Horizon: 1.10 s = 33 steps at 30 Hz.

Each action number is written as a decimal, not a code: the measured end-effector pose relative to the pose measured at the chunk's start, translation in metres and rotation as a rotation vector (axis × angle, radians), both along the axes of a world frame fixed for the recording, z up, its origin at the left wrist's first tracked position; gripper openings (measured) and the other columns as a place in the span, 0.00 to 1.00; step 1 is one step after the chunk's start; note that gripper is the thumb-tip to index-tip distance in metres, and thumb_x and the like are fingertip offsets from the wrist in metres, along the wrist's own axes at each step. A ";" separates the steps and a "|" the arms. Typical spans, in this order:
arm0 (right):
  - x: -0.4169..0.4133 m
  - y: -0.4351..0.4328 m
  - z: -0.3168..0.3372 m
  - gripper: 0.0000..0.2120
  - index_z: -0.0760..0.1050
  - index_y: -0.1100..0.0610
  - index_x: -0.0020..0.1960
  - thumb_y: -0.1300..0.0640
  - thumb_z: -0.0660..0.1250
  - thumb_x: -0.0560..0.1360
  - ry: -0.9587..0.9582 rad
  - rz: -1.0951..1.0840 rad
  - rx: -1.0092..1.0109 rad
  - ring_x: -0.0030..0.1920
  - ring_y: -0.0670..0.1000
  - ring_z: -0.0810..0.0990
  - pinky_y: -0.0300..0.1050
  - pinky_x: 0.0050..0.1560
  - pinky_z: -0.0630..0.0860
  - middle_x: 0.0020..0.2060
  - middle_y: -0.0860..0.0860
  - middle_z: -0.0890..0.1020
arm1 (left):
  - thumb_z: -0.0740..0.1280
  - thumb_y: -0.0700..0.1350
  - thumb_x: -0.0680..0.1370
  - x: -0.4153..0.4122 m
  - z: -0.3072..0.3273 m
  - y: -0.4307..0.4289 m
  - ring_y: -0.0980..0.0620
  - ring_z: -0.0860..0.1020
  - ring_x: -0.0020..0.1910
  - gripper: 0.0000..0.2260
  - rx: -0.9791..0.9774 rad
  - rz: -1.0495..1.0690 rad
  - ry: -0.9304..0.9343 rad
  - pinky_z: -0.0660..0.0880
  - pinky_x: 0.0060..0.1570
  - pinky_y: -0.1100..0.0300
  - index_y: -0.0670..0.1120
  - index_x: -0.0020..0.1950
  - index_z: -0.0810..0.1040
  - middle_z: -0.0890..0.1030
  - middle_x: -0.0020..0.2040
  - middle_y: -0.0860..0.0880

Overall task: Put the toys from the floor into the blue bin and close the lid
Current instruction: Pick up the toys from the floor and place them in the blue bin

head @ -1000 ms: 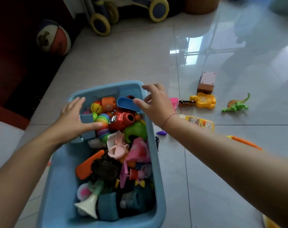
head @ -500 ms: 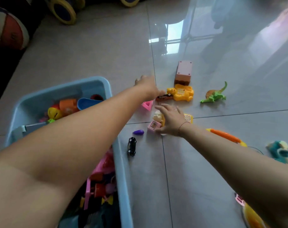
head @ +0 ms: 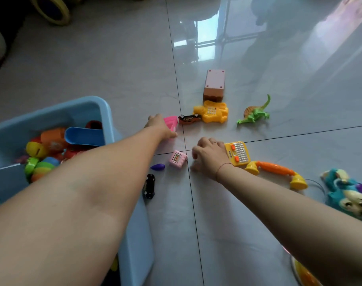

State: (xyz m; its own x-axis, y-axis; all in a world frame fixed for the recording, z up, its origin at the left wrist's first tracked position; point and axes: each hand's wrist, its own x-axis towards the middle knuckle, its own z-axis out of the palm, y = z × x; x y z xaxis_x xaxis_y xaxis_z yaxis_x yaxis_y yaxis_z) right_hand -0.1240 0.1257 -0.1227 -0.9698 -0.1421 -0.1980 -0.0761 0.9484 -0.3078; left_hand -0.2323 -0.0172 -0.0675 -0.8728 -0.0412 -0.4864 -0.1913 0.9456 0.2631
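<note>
1. Head view, left side: the left hand (head: 161,126) reaches past the blue bin (head: 105,112) to a pink wedge toy (head: 172,123) on the tiled floor (head: 114,58). The toy touches the fingers at the hand's 1 o'clock. The back of the hand hides whether they close on it.
2. Head view, right side: the right hand (head: 211,155) sits knuckles-up, fingers curled down to the tile. What lies under the palm cannot be told. It covers the left end of a yellow toy phone (head: 239,153) at its 3 o'clock.
3. Between the hands, a small pink square toy (head: 177,158) lies free just beside the right fingertips, at 9 o'clock. A purple piece (head: 157,166) and a black toy car (head: 149,185) lie toward 8 o'clock, near the bin wall.
4. The bin, open-topped and heaped with toys, sits at the frame's 9 o'clock, and the left forearm crosses over it.
5. At the left hand's 2 o'clock, a brown toy car (head: 189,118) touches a yellow keypad toy (head: 212,111). A pink box (head: 214,84) stands behind them, and a green dinosaur (head: 255,114) lies apart to the right.
6. At the right hand's 4 o'clock lie an orange handset (head: 275,172) and, farther out, a teal plush (head: 349,193).
</note>
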 end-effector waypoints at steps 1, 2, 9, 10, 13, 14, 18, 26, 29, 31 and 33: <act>0.002 0.005 -0.001 0.17 0.75 0.51 0.53 0.45 0.70 0.67 -0.007 -0.019 -0.024 0.60 0.58 0.67 0.48 0.58 0.62 0.57 0.53 0.71 | 0.73 0.53 0.69 0.001 0.003 0.002 0.42 0.74 0.60 0.32 -0.003 0.008 0.012 0.71 0.52 0.55 0.42 0.68 0.66 0.67 0.66 0.42; 0.004 0.010 -0.001 0.19 0.75 0.53 0.53 0.46 0.72 0.67 -0.009 -0.035 -0.052 0.60 0.58 0.68 0.47 0.57 0.63 0.57 0.54 0.71 | 0.74 0.53 0.69 0.003 0.008 0.004 0.42 0.74 0.59 0.33 0.006 0.018 0.026 0.70 0.50 0.55 0.42 0.68 0.66 0.67 0.66 0.42; 0.014 0.019 0.033 0.18 0.79 0.55 0.48 0.49 0.78 0.63 0.036 -0.326 -0.498 0.53 0.53 0.74 0.41 0.52 0.68 0.51 0.55 0.75 | 0.74 0.56 0.69 0.044 0.094 0.008 0.49 0.72 0.59 0.37 0.356 -0.090 0.228 0.68 0.51 0.61 0.45 0.72 0.62 0.67 0.66 0.46; 0.015 0.014 0.047 0.16 0.79 0.53 0.47 0.48 0.77 0.63 0.067 -0.369 -0.568 0.52 0.51 0.75 0.41 0.51 0.69 0.50 0.54 0.76 | 0.73 0.56 0.69 0.056 0.111 -0.002 0.50 0.72 0.59 0.38 0.404 -0.097 0.270 0.68 0.52 0.61 0.46 0.73 0.62 0.67 0.66 0.47; 0.016 -0.016 0.101 0.13 0.78 0.51 0.45 0.47 0.76 0.65 0.146 -0.380 -0.797 0.48 0.49 0.76 0.40 0.49 0.71 0.48 0.51 0.78 | 0.73 0.58 0.68 0.092 0.146 -0.055 0.52 0.73 0.61 0.39 0.483 -0.028 0.397 0.71 0.58 0.58 0.51 0.74 0.60 0.68 0.68 0.49; 0.017 -0.030 0.121 0.13 0.78 0.51 0.45 0.47 0.76 0.65 0.161 -0.347 -0.866 0.47 0.49 0.77 0.40 0.48 0.73 0.47 0.52 0.79 | 0.73 0.59 0.67 0.103 0.154 -0.079 0.51 0.73 0.62 0.39 0.470 0.020 0.452 0.71 0.61 0.55 0.53 0.74 0.61 0.68 0.69 0.50; 0.024 -0.101 0.184 0.14 0.78 0.51 0.47 0.47 0.75 0.66 0.157 -0.062 -0.931 0.46 0.46 0.76 0.37 0.47 0.75 0.48 0.50 0.77 | 0.75 0.56 0.67 0.147 0.161 -0.179 0.49 0.73 0.62 0.38 0.325 0.294 0.580 0.71 0.61 0.48 0.53 0.73 0.63 0.70 0.68 0.48; 0.024 -0.186 0.182 0.23 0.75 0.47 0.58 0.38 0.70 0.67 0.184 0.213 -0.579 0.66 0.49 0.67 0.50 0.69 0.58 0.63 0.48 0.72 | 0.70 0.62 0.64 0.187 0.144 -0.231 0.47 0.65 0.71 0.43 0.210 0.266 0.482 0.64 0.69 0.48 0.50 0.75 0.60 0.62 0.74 0.47; 0.034 -0.166 0.170 0.23 0.72 0.48 0.63 0.39 0.66 0.71 0.271 0.070 -0.654 0.68 0.49 0.64 0.48 0.69 0.56 0.68 0.48 0.67 | 0.66 0.68 0.64 0.183 0.140 -0.212 0.49 0.58 0.74 0.44 0.181 0.142 0.509 0.56 0.72 0.50 0.50 0.75 0.61 0.60 0.76 0.51; 0.034 -0.138 0.154 0.21 0.71 0.51 0.63 0.42 0.63 0.74 0.304 -0.065 -0.694 0.67 0.49 0.65 0.46 0.67 0.60 0.66 0.50 0.68 | 0.67 0.66 0.67 0.174 0.139 -0.196 0.49 0.56 0.75 0.41 0.191 0.108 0.523 0.54 0.73 0.50 0.50 0.75 0.61 0.59 0.76 0.51; 0.028 -0.103 0.129 0.21 0.71 0.52 0.63 0.44 0.64 0.74 0.259 -0.162 -0.633 0.68 0.51 0.66 0.48 0.69 0.63 0.65 0.52 0.69 | 0.66 0.63 0.69 0.163 0.139 -0.177 0.50 0.55 0.75 0.38 0.251 0.101 0.515 0.52 0.73 0.51 0.50 0.75 0.61 0.59 0.76 0.51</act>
State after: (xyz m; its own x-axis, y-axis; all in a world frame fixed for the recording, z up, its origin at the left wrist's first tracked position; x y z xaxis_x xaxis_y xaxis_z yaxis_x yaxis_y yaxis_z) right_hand -0.0964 0.0222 0.0066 -0.9934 -0.0036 0.1150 -0.0943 0.5988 -0.7954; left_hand -0.0694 -0.1945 0.0711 -0.9972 -0.0747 -0.0058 -0.0651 0.8260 0.5599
